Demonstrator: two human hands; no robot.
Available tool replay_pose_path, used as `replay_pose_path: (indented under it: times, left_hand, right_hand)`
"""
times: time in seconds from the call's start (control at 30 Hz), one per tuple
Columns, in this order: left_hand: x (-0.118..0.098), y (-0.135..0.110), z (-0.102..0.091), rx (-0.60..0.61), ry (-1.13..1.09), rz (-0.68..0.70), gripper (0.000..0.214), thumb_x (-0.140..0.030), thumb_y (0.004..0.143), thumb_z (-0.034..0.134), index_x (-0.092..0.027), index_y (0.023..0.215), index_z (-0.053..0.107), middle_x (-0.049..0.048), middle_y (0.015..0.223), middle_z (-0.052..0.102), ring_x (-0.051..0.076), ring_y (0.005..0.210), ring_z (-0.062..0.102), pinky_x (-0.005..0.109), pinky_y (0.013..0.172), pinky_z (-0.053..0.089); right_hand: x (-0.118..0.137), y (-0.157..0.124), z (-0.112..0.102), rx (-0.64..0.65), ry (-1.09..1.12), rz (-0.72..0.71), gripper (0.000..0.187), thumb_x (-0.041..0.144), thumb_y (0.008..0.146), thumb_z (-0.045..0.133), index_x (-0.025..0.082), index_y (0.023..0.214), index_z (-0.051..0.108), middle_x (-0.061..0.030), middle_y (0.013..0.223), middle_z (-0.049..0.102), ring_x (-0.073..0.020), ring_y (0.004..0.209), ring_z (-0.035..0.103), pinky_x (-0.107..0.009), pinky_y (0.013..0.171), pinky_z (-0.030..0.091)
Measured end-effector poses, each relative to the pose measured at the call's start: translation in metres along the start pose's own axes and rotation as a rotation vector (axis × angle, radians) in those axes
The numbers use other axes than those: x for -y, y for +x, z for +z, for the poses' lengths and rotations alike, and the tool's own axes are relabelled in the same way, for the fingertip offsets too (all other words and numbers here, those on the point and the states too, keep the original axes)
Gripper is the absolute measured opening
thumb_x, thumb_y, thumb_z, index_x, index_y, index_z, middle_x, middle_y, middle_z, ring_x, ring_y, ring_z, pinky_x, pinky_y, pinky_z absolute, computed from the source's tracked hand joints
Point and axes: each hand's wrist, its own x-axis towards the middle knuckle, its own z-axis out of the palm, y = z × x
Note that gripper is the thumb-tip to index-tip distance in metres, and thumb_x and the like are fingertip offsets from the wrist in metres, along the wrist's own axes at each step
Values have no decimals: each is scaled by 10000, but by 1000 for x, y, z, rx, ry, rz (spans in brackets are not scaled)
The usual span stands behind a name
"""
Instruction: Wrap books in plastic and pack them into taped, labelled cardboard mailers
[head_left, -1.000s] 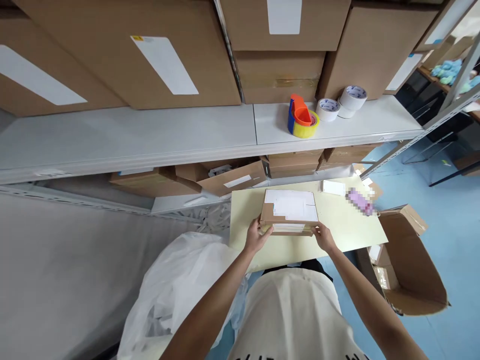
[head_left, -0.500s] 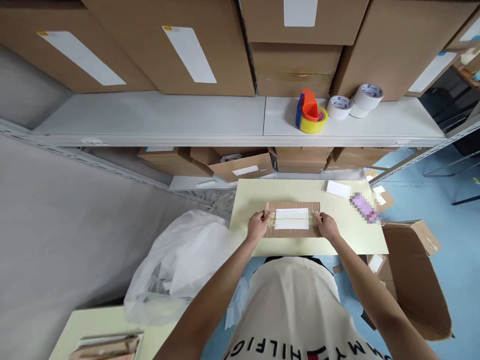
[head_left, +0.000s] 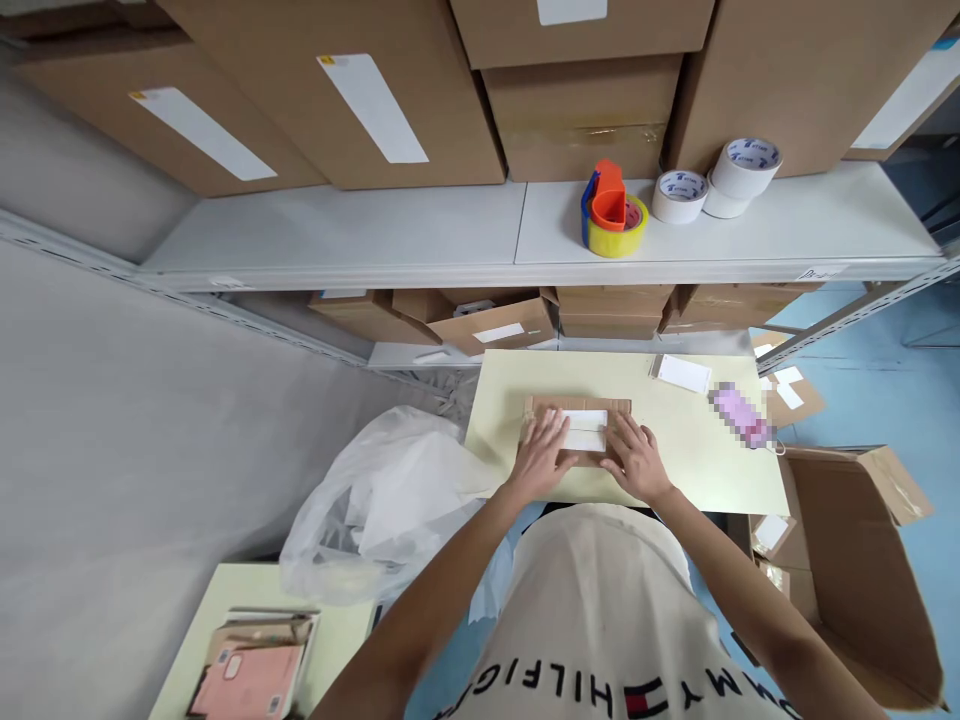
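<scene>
A flat brown cardboard package (head_left: 577,404) lies on the pale yellow table (head_left: 499,385) in front of me. On its upper face is a white label (head_left: 585,430) with a line across its middle. My left hand (head_left: 541,455) rests palm down over the left part of the package, fingers spread near the label's left edge. At the right end, my right hand (head_left: 634,458) lies on the package with its fingers spread, close to the label's right edge. Both hands cover parts of the package's ends.
A tape dispenser (head_left: 613,215) and white tape rolls (head_left: 679,196) stand on the shelf (head_left: 360,235). A white stack of labels (head_left: 682,373) and a blurred purple object (head_left: 741,415) lie at the table's right. An open carton (head_left: 862,570) and a plastic bag (head_left: 375,500) flank the table.
Both hands have let go of the package's end edges and moved inward, now lying flat with fingers spread on its top. The package still lies on the table; the view has shifted slightly.
</scene>
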Motion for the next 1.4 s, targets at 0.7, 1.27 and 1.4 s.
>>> replay_pose_path:
  times: [0.7, 1.27, 1.4]
  left_hand:
    - [-80, 55, 18, 150, -247, 19, 593, -398, 975, 406, -194, 1523, 305, 142, 1612, 240, 292, 1499, 199, 519, 1194, 241]
    - [-153, 184, 28, 536, -317, -102, 483, -365, 880, 582, -147, 1311, 569, 150, 1384, 583, 286, 1293, 540, 373, 1071, 422]
    - [-149, 196, 36, 570, -394, -210, 503, -381, 861, 604, -132, 1298, 583, 177, 1379, 582, 312, 1294, 537, 378, 1065, 407]
  right_hand:
    - [-96, -61, 3, -84, 207, 194, 529, 291, 979, 412, 155, 1489, 377, -192, 1508, 441, -299, 1403, 416, -474, 1037, 440]
    - [-229, 54, 15, 193, 13, 394, 587, 135, 880, 534, 94, 1446, 383, -250, 1509, 409, -321, 1405, 391, -479, 1036, 412]
    - [-239, 65, 30, 163, -26, 373, 516, 171, 902, 524, 94, 1404, 437, -248, 1499, 422, -334, 1394, 392, -494, 1014, 420]
